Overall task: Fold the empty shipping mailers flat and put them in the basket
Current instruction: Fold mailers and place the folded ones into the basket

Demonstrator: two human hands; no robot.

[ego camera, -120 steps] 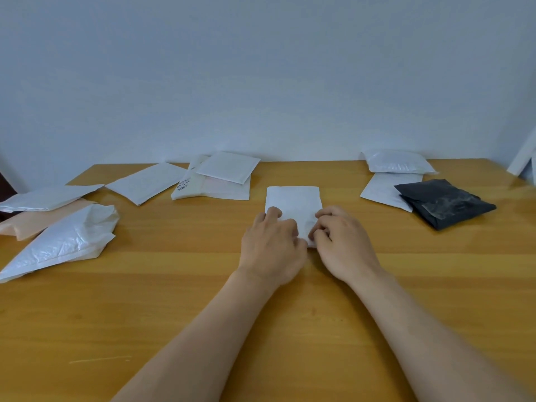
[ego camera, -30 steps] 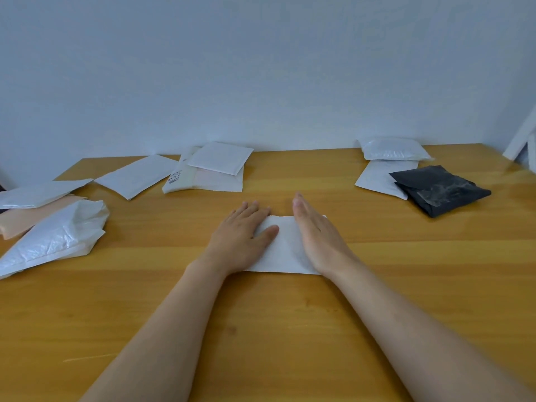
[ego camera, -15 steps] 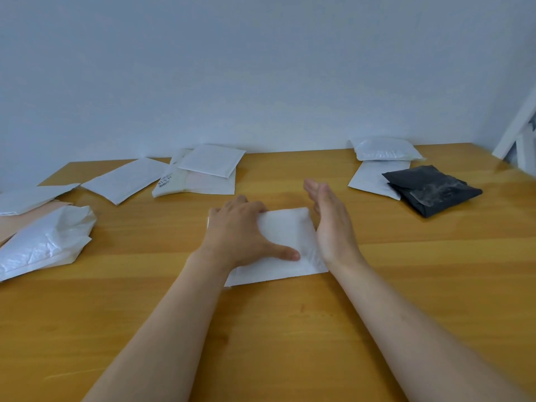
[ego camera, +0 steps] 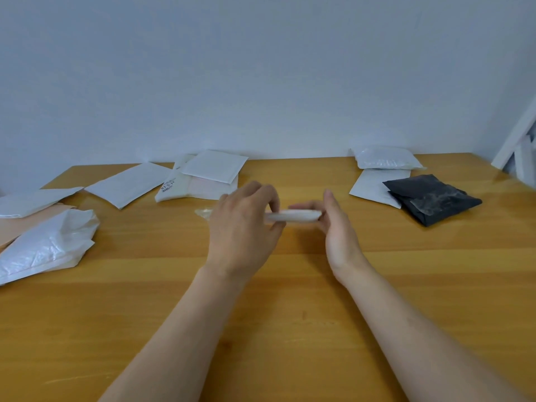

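- Folded mailer (ego camera: pixel 293 216): white, seen edge-on, held level just above the counter (ego camera: pixel 290 300), mid-width, between both hands.
- Left hand (ego camera: pixel 246 224): grip clenched on the mailer's left end, fingers curled over the top, thumb beneath.
- Right hand (ego camera: pixel 339 227): grip released; palm turned inward against the mailer's right end, fingers fairly straight along its far side, thumb pointing up (bracing, not pinching).
- Small translucent scrap (ego camera: pixel 203 212) lies on the counter just left of the left hand.
- Far right: black mailer (ego camera: pixel 432 198) overlaps a flat white mailer (ego camera: pixel 371 185); a puffy white mailer (ego camera: pixel 385 159) sits behind them at the wall (ego camera: pixel 261 68).
- Far centre-left: square white mailer (ego camera: pixel 214 165) rests on a labelled mailer (ego camera: pixel 185 190); a long white mailer (ego camera: pixel 130 182) lies beside them.
- Left edge: crumpled white plastic mailer (ego camera: pixel 49 242), a peach mailer (ego camera: pixel 29 221) partly under it, another white one (ego camera: pixel 32 200) behind.
- White boards (ego camera: pixel 519 149) lean at the right edge of view.
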